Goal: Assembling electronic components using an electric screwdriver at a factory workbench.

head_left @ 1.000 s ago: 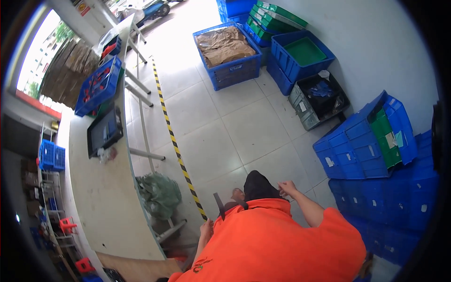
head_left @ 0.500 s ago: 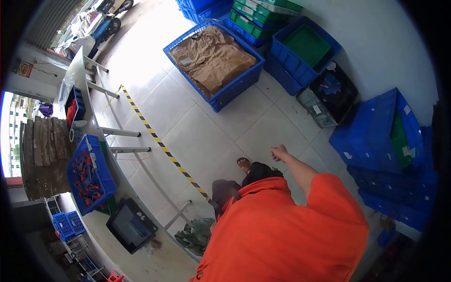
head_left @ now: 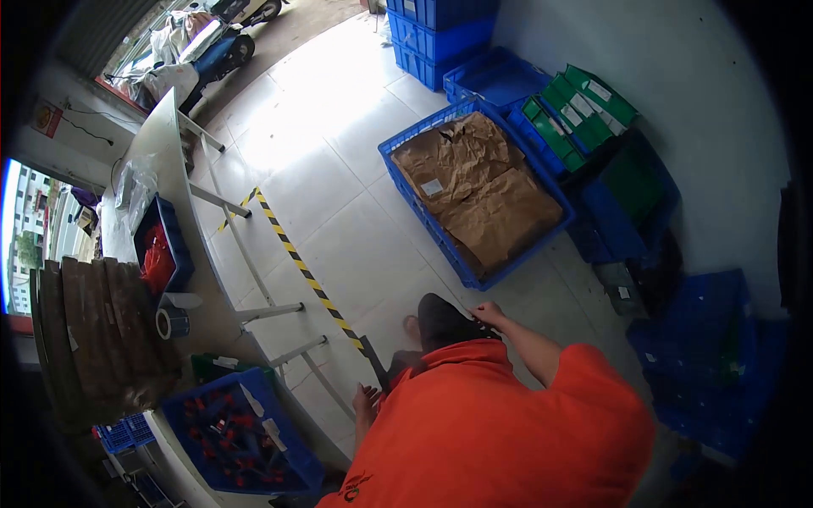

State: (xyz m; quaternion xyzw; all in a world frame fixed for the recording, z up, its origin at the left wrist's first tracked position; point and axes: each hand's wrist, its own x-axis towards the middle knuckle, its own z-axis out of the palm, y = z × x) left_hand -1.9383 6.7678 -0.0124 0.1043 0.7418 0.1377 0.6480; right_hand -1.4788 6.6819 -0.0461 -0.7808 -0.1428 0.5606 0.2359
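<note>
One bare left hand [head_left: 365, 400], fingers loose; right hand [head_left: 489, 316] curled, hold unclear, near blue rectangular plastic crate [head_left: 460, 270] (best skirted wide).

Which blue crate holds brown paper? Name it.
The floor crate beyond the right hand; only it shows crumpled brown paper, unlike the table crate of red-and-dark pieces.
</note>
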